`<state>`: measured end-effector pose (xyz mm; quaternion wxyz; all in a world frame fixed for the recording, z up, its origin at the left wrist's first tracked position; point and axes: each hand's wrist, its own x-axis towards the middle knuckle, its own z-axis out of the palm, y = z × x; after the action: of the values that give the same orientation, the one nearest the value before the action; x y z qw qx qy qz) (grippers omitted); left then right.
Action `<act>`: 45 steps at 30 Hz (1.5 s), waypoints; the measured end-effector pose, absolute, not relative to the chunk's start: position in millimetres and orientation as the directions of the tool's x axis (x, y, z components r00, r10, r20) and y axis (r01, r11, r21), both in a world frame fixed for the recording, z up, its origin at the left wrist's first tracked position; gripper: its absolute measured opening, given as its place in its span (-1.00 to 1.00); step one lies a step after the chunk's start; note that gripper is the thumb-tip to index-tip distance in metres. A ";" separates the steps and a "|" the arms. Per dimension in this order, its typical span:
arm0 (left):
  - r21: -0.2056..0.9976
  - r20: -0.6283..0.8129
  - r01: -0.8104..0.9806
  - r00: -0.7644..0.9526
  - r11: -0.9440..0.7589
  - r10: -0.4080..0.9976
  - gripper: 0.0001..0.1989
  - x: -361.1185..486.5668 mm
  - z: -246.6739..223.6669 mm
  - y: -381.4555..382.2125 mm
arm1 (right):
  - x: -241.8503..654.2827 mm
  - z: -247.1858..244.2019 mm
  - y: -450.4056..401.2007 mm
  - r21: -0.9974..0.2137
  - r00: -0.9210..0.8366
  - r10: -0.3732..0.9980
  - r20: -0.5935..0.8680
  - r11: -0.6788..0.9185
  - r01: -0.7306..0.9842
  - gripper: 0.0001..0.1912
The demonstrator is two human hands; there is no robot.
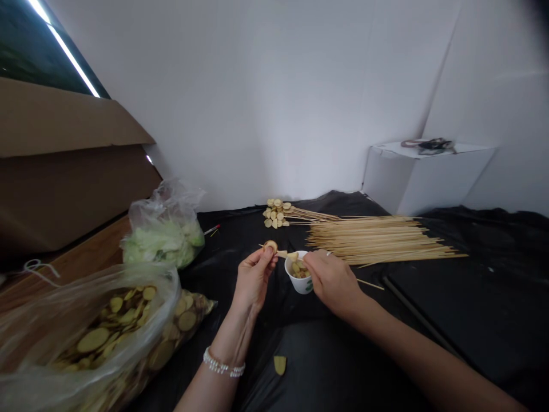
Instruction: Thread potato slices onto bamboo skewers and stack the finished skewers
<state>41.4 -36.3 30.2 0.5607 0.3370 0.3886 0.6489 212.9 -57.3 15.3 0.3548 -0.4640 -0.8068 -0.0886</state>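
Observation:
My left hand (256, 276) pinches a round pale slice (270, 246) at the pointed end of a thin wooden skewer (371, 284). Another pale piece (293, 256) sits on the skewer between my hands. Closed round the skewer is my right hand (333, 280), just right of a white paper cup (302, 285) that holds small slices. Behind my hands, finished-looking skewers with slices at their tips (275, 213) lie beside a wide bundle of bare skewers (381, 239).
An open plastic bag of slices (165, 286) stands at the left, with a bag of green leaves (163, 243) behind it. One loose slice (280, 364) lies on the black sheet (343, 360). A white box (424, 174) is at the back right.

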 end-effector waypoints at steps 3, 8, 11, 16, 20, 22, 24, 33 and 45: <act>0.891 0.007 -0.448 -0.147 -0.073 0.989 -0.75 40.6 30.2 -36.7 | 213.6 16.0 -56.3 -0.226 -0.340 0.708 0.619 0.575 0.786 -0.76; 0.909 -0.018 -0.413 -0.143 -0.044 0.990 -0.76 39.3 29.8 -37.3 | 215.4 17.7 -54.1 -0.355 -0.362 0.775 0.518 0.579 0.734 -0.77; 0.905 -0.028 -0.425 -0.136 -0.033 0.990 -0.75 40.6 30.0 -37.9 | 215.2 18.2 -54.8 -0.320 -0.345 0.772 0.535 0.562 0.763 -0.75; 0.891 -0.041 -0.453 -0.129 -0.022 0.991 -0.73 42.3 30.5 -39.1 | 215.8 19.9 -54.1 -0.293 -0.280 0.768 0.575 0.514 0.806 -0.74; 0.948 -0.026 -0.319 -0.149 -0.023 0.989 -0.68 40.2 28.4 -38.1 | 222.6 19.8 -44.9 -0.398 -0.133 0.819 0.558 0.405 0.823 -0.76; 0.984 0.020 -0.171 -0.157 -0.047 0.987 -0.69 39.1 25.3 -36.6 | 226.3 18.2 -39.0 -0.448 -0.087 0.849 0.522 0.360 0.819 -0.76; 0.996 0.078 -0.034 -0.124 -0.083 0.989 -0.72 38.5 20.7 -34.6 | 228.5 16.3 -34.2 -0.511 -0.060 0.885 0.462 0.321 0.798 -0.77; 0.951 0.251 0.178 0.030 -0.253 0.967 -0.86 38.5 11.9 -31.3 | 222.0 6.7 -29.2 -0.806 -0.120 0.955 0.270 0.292 0.515 -0.80; 0.683 0.348 0.621 0.185 -0.384 0.919 -0.75 33.4 14.2 -39.9 | 214.2 11.9 -43.4 -0.870 -0.210 0.949 0.235 0.302 0.389 -0.79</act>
<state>33.4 -39.9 14.2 0.1997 0.7436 0.5180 0.3728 214.2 -43.4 11.9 0.4058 -0.4799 -0.6973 0.3448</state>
